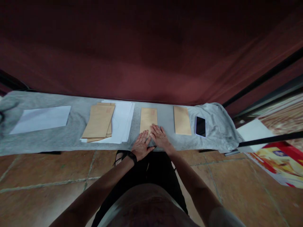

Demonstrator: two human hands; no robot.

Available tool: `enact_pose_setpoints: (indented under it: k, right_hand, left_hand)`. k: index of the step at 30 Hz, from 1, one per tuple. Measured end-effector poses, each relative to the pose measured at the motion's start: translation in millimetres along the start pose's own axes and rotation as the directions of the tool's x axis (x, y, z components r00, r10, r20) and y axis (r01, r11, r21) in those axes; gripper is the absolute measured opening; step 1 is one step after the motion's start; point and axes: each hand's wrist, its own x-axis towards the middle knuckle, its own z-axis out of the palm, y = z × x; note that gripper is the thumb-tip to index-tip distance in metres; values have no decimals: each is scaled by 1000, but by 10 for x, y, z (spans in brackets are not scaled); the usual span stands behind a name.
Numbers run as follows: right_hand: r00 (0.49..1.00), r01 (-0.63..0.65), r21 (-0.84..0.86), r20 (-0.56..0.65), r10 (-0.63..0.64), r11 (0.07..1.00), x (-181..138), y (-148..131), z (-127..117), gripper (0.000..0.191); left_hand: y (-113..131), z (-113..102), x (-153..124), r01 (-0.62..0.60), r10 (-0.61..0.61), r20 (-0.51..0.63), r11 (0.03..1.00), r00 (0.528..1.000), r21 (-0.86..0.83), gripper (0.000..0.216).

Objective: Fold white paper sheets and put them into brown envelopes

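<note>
My left hand [140,145] and my right hand [160,136] lie flat, fingers stretched out, on the near end of a brown envelope [148,118] in the middle of a grey cloth-covered table [71,138]. The two hands touch side by side. A dark band is on my left wrist. A second brown envelope [181,120] lies just right of my right hand. To the left sits a stack of brown envelopes [99,122] on top of white sheets [123,121].
A black phone [200,126] lies at the table's right end. A single white sheet [42,119] rests far left. A dark red curtain hangs behind the table. The floor is tiled; a colourful poster [279,160] and black bars stand at the right.
</note>
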Motion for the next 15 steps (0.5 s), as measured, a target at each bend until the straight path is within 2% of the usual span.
enact_pose_setpoints:
  k: [9, 15]
  right_hand:
    - [993, -89, -36, 77, 91, 995, 710, 247, 73, 54]
    - [989, -149, -38, 11, 150, 988, 984, 352, 126, 57]
  left_hand:
    - [-4, -51, -1, -4, 3, 17, 1000, 1000, 27, 68]
    - [-9, -57, -2, -11, 11, -1, 999, 1000, 39, 71]
